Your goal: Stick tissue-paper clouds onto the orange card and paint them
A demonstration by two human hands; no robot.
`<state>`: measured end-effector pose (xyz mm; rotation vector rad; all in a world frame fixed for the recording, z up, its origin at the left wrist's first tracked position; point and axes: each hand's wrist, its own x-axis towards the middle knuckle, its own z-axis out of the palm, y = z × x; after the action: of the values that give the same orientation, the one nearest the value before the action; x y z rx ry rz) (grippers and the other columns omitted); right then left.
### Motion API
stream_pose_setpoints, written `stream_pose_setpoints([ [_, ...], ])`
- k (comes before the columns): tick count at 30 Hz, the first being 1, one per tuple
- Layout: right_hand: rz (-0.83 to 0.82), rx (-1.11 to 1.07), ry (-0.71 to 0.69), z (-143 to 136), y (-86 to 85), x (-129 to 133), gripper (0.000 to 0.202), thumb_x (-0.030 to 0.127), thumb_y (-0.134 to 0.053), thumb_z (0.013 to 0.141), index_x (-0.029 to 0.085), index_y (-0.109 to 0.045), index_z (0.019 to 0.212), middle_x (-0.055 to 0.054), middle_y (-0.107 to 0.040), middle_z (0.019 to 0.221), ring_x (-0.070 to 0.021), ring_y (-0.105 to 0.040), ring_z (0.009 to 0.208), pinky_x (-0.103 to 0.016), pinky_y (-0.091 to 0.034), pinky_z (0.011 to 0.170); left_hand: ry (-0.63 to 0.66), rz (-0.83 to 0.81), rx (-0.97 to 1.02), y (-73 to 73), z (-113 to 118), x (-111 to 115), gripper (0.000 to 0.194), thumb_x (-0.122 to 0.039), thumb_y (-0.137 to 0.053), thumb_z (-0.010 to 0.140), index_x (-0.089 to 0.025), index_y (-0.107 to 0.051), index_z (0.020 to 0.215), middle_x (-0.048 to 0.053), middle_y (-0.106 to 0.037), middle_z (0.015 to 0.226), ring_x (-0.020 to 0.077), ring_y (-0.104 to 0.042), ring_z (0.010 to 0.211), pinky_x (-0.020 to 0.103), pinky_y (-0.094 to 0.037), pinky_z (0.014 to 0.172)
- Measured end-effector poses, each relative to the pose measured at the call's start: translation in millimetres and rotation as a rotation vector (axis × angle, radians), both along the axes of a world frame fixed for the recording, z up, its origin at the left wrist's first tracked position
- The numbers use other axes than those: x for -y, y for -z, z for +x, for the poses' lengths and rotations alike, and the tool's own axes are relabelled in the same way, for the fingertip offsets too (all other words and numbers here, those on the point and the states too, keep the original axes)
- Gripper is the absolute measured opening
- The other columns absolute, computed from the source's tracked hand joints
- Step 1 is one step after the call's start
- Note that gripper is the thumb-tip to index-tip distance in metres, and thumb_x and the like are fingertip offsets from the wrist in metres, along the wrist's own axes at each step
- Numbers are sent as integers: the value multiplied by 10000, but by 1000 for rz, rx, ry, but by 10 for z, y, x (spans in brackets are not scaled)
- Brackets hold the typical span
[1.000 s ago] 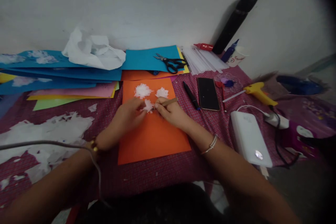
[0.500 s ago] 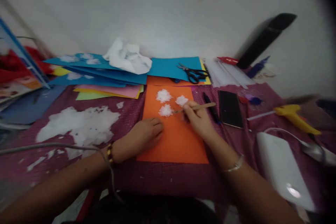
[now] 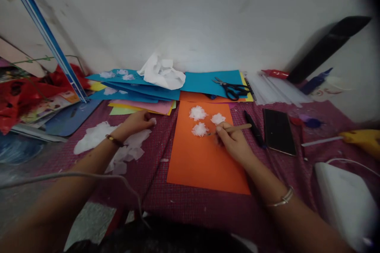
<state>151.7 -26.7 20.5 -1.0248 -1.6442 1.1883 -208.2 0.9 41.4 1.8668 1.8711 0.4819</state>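
While the orange sheet (image 3: 204,162) with its three white fluffs (image 3: 198,113) still sits by the table's (image 3: 190,205) front edge, the left hand (image 3: 137,122) is now off it, fingers curled at a white scrap (image 3: 153,121), can't tell if gripping; right hand (image 3: 233,144) still pinches the brown stick (image 3: 242,127).

A phone (image 3: 279,131) lies on the counter (image 3: 190,205), just right of a black pen (image 3: 254,129). Scissors (image 3: 232,97) sit on blue paper (image 3: 199,82) near the wall (image 3: 196,19). Clear sticks (image 3: 279,89) lie to their right, with a red tube (image 3: 276,74) by the back end. A yellow glue gun (image 3: 363,141), I think, is cut off by the edge, near a white box (image 3: 346,199).
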Motion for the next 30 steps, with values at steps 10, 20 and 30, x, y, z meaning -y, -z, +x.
stream_pose_setpoints([
  [10,-109,-46,-84,-46,58,-21,364,511,-498,915,212,-493,707,34,-530,573,-104,-484,479,-247,-399,482,186,14,442,-360,962,98,186,-310,-641,701,-200,-497,660,-38,-484,602,94,-438,537,227,-336,508],
  [20,-147,-94,-69,-76,136,-33,301,467,-483,945,211,-497,789,22,-580,670,-86,-494,499,-220,-405,466,324,-106,614,51,1381,55,193,-341,-653,735,-184,-555,680,-29,-544,631,101,-494,586,229,-392,567],
  [30,-129,-96,-16,-50,91,-46,341,507,-499,927,209,-495,760,30,-573,641,-83,-502,488,-217,-413,466,430,-19,447,199,1509,162,97,-253,-551,795,-188,-618,767,6,-651,741,141,-599,704,255,-455,643],
])
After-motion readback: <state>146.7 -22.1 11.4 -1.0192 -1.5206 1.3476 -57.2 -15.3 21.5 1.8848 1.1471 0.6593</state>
